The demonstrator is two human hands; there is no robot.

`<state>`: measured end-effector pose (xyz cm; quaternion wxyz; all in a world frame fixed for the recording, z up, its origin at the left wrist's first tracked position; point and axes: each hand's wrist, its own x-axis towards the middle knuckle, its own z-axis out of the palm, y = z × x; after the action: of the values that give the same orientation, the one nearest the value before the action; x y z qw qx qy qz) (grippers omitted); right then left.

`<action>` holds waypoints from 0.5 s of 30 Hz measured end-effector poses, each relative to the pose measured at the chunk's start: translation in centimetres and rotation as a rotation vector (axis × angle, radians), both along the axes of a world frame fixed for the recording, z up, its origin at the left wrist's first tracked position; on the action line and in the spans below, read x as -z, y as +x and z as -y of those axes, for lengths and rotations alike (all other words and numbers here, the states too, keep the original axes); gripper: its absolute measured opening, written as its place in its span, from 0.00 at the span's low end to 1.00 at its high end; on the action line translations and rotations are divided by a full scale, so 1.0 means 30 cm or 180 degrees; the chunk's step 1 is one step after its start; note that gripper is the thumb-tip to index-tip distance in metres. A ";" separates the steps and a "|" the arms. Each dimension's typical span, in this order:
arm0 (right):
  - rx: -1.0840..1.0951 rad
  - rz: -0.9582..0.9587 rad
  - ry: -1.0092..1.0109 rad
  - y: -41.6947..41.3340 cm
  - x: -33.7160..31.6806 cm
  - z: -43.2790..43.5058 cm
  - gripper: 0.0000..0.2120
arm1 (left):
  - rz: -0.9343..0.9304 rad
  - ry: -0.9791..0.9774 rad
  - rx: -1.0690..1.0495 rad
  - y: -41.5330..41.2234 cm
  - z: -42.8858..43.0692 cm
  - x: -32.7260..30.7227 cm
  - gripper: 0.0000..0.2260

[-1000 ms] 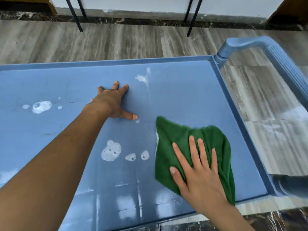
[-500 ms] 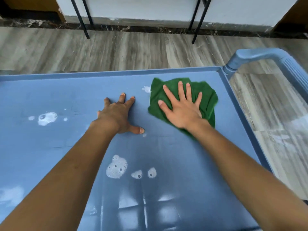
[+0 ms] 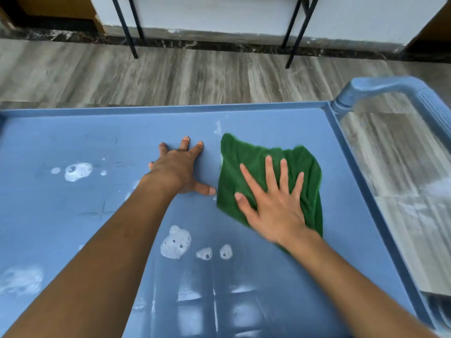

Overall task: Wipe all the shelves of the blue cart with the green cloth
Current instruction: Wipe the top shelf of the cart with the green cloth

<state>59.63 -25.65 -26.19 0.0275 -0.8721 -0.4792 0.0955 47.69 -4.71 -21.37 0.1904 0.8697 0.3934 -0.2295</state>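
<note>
Green cloth (image 3: 246, 172) flat on cart's top shelf (image 3: 73, 215), soft, limp, bunches easily; my right hand (image 3: 273, 206) presses it, fingers spread. Left hand (image 3: 178, 169) braces flat beside, holding nothing. Foam blobs (image 3: 175, 242) remain.

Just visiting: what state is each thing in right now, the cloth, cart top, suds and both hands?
green cloth, rumpled, lying on the top shelf under the right hand.
right hand, fingers straight and spread, pressing the cloth.
left hand, flat on bare shelf beside the cloth.
top shelf, wet and shiny near the front.
foam patches, not yet wiped.
</note>
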 end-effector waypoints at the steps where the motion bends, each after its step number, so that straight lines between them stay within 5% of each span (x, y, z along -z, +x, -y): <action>1: 0.0018 0.0012 0.0022 -0.050 -0.002 0.070 0.31 | 0.0002 0.0006 0.0008 -0.002 -0.003 0.001 0.59; 8: 0.0057 0.0238 -0.0028 -0.299 -0.018 0.432 0.32 | 0.0006 0.0071 0.0064 -0.009 -0.008 0.004 0.59; 15: 0.0171 0.0017 -0.0134 -0.234 -0.029 0.321 0.31 | 0.0019 0.0122 0.0103 -0.014 -0.023 0.033 0.60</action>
<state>52.60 -35.27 -25.32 0.0104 -0.8852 -0.4536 0.1025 47.26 -4.01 -22.37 0.1712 0.8801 0.3830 -0.2223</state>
